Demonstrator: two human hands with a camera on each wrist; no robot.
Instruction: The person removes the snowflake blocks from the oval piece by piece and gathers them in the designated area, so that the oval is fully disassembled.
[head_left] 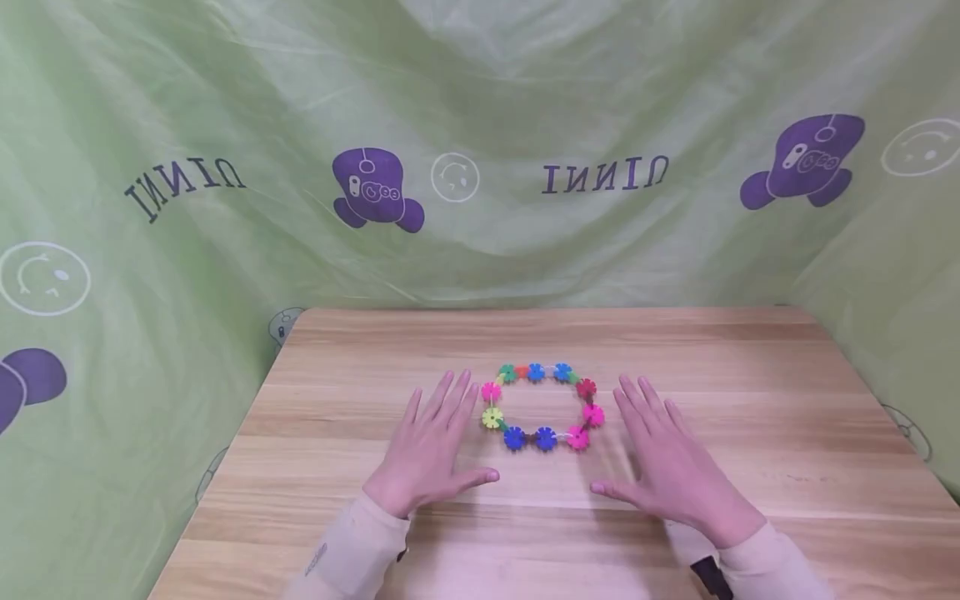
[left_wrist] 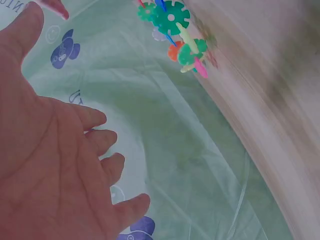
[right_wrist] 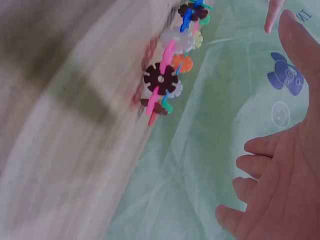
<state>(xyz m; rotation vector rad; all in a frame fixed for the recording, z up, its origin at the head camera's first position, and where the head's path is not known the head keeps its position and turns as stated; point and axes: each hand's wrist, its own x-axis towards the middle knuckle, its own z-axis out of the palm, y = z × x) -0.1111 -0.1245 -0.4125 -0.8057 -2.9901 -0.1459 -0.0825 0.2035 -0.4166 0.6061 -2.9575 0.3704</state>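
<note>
A closed ring of linked plastic snowflake discs (head_left: 545, 439) lies on the wooden table, in blue, pink, yellow, green, orange, white and brown. To its left, my left hand (head_left: 429, 454) is held with fingers spread and thumb pointing inward. My right hand (head_left: 675, 467) mirrors it on the other side, fingers extended, just off the pink discs. Neither hand holds anything. In the left wrist view the left palm (left_wrist: 55, 160) faces the ring's green disc (left_wrist: 171, 18). The right wrist view has the right palm (right_wrist: 285, 175) beside a dark brown disc (right_wrist: 161, 79).
The wooden table (head_left: 360, 350) reaches back to a green curtain (head_left: 495, 250) printed with purple figures and smiley faces. That curtain hangs along the back and both sides. Light sleeves (head_left: 352, 550) cover both forearms.
</note>
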